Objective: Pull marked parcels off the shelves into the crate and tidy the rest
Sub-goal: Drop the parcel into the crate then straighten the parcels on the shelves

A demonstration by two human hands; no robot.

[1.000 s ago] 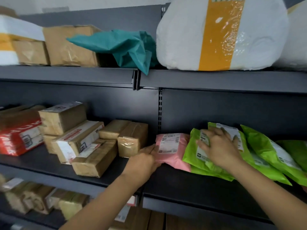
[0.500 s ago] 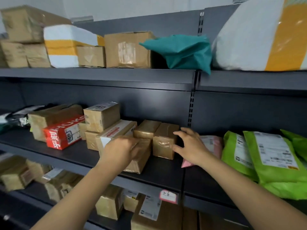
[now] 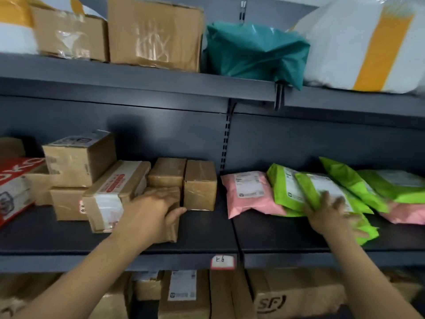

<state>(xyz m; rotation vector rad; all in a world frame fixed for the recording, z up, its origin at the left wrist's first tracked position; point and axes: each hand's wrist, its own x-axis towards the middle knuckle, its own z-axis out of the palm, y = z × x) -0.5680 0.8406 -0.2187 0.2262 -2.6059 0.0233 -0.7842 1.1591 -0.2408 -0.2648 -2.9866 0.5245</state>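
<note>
The middle shelf [image 3: 207, 236] holds brown taped boxes on the left and soft mailer bags on the right. My left hand [image 3: 151, 212] grips a long brown box [image 3: 171, 230] lying at the front of the box group, thumb on its right side. A small upright brown box [image 3: 200, 185] stands just right of it. My right hand [image 3: 331, 212] rests with spread fingers on a green mailer [image 3: 322, 187] that overlaps another green mailer [image 3: 285, 187]. A pink mailer [image 3: 248, 194] lies between the boxes and the green bags. No crate is in view.
More green bags [image 3: 391, 185] lie at far right. A labelled box [image 3: 115, 192], a stacked box [image 3: 78, 157] and a red box [image 3: 13, 185] crowd the left. The top shelf carries cartons [image 3: 156, 33], a teal bag [image 3: 255, 51] and a white-yellow sack [image 3: 368, 42]. Cartons [image 3: 294, 298] fill the shelf below.
My right hand has left the small brown box and gone right onto the green mailers. My left hand stays on the long brown box. The view has swung right.
</note>
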